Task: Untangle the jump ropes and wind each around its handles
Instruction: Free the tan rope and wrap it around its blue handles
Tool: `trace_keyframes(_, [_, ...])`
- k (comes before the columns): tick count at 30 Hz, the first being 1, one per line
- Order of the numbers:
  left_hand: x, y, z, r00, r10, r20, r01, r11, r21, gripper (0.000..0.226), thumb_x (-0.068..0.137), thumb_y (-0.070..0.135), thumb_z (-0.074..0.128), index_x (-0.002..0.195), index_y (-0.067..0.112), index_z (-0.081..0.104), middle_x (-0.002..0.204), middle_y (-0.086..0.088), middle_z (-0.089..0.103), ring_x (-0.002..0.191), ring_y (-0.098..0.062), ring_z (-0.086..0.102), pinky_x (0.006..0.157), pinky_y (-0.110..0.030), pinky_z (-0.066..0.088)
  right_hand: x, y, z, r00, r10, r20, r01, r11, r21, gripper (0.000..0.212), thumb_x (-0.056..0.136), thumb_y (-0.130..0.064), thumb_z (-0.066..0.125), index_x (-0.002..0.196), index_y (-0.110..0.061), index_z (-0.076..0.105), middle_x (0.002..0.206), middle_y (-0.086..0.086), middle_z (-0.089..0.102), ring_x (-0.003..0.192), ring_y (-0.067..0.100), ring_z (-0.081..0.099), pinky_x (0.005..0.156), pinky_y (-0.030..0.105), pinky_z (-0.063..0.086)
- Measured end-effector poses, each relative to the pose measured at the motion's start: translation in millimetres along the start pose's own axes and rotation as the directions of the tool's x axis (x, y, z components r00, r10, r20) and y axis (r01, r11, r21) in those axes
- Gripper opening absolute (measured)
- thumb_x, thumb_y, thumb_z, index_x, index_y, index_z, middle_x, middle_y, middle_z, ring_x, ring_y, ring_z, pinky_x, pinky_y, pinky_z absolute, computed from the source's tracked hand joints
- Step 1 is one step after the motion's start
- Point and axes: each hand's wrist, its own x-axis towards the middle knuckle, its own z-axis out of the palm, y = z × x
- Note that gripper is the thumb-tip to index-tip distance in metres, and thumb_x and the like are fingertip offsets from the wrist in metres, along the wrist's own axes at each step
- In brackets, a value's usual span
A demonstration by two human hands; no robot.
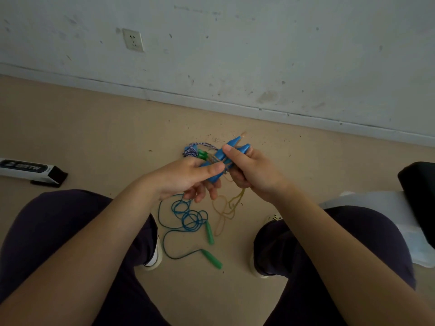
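Two blue handles (231, 158) are lying side by side in my grasp, long axis running from lower left up to upper right, tips pointing toward the wall (235, 43). My left hand (188, 177) is pinching their lower end, thumb on top; my right hand (251, 172) is gripping the upper part. Yellow rope (226, 208) is hanging slack below the right hand, so I judge that hand is nearer for winding. On the tan floor (94, 137), a blue rope (188, 215) with green handles (209, 232) is lying loose between my knees; a striped rope (191, 149) is sitting just beyond.
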Motion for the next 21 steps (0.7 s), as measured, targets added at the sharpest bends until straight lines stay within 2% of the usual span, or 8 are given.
trace_keyframes(3, [-1, 1, 1, 0.999, 0.035, 0.021, -0.034, 0.996, -0.081, 0.047, 0.084, 0.051, 0.054, 0.098, 0.008, 0.065, 0.071, -0.005, 0.067, 0.044, -0.011, 0.049, 0.039, -0.018, 0.029, -1, -4, 0, 0.999, 0.006, 0.037, -0.006, 1.0, 0.001, 0.046, 0.103, -0.032, 0.044, 0.064, -0.023, 0.065, 0.044, 0.0, 0.041, 0.037, 0.011, 0.02, 0.042, 0.032, 0.01])
trace_keyframes(7, [-3, 1, -1, 0.998, 0.044, 0.051, -0.036, 0.989, -0.146, 0.041, 0.085, 0.045, 0.056, 0.099, 0.007, 0.067, 0.069, -0.005, 0.067, 0.041, -0.01, 0.051, 0.038, -0.018, 0.03, 0, -8, -3, 0.996, 0.025, 0.091, -0.024, 1.0, -0.016, 0.042, 0.104, -0.032, 0.044, 0.072, -0.016, 0.066, 0.052, 0.004, 0.051, 0.037, 0.01, 0.023, 0.04, 0.027, 0.011])
trace_keyframes(10, [-4, 1, 0, 0.996, 0.032, 0.082, -0.023, 0.994, -0.109, 0.044, 0.084, 0.044, 0.058, 0.1, 0.004, 0.064, 0.075, -0.009, 0.07, 0.046, -0.013, 0.055, 0.04, -0.018, 0.034, -2, -9, -5, 0.997, 0.051, 0.062, -0.044, 0.993, -0.111, 0.039, 0.103, -0.031, 0.046, 0.075, -0.01, 0.063, 0.043, -0.007, 0.047, 0.038, 0.008, 0.025, 0.042, 0.027, 0.015])
trace_keyframes(12, [-4, 0, 1, 0.995, 0.021, 0.094, -0.013, 0.996, -0.088, 0.042, 0.085, 0.045, 0.057, 0.096, 0.004, 0.062, 0.072, -0.008, 0.068, 0.044, -0.012, 0.053, 0.039, -0.018, 0.032, -1, -6, -6, 0.997, 0.052, 0.052, -0.044, 0.99, -0.134, 0.038, 0.102, -0.032, 0.048, 0.082, -0.004, 0.063, 0.041, -0.006, 0.042, 0.038, 0.009, 0.025, 0.042, 0.026, 0.015])
trace_keyframes(16, [-1, 1, 2, 0.996, 0.09, 0.025, -0.086, 0.987, -0.134, 0.037, 0.094, 0.044, 0.055, 0.086, 0.008, 0.057, 0.057, -0.003, 0.053, 0.037, -0.01, 0.036, 0.036, -0.016, 0.028, 1, -2, -8, 0.999, 0.033, 0.04, -0.03, 0.998, -0.063, 0.038, 0.095, -0.046, 0.051, 0.068, -0.021, 0.063, 0.046, -0.002, 0.029, 0.041, 0.01, 0.02, 0.041, 0.027, 0.013])
trace_keyframes(18, [1, 2, 3, 0.991, 0.128, -0.048, -0.134, 0.978, -0.16, 0.038, 0.09, 0.045, 0.054, 0.084, 0.008, 0.056, 0.055, -0.003, 0.051, 0.037, -0.01, 0.032, 0.036, -0.016, 0.025, 0, -3, -8, 0.998, 0.038, 0.057, -0.036, 0.999, -0.032, 0.034, 0.087, -0.051, 0.056, 0.084, -0.018, 0.062, 0.051, -0.006, 0.032, 0.045, 0.008, 0.022, 0.042, 0.024, 0.015])
trace_keyframes(21, [1, 2, 2, 0.978, 0.152, -0.141, -0.18, 0.959, -0.218, 0.042, 0.085, 0.049, 0.056, 0.085, 0.007, 0.055, 0.056, -0.002, 0.049, 0.038, -0.008, 0.03, 0.037, -0.016, 0.022, 2, -3, -11, 0.996, 0.051, 0.072, -0.049, 0.998, -0.026, 0.042, 0.082, -0.04, 0.065, 0.11, -0.01, 0.056, 0.052, -0.012, 0.039, 0.044, 0.004, 0.029, 0.042, 0.018, 0.021])
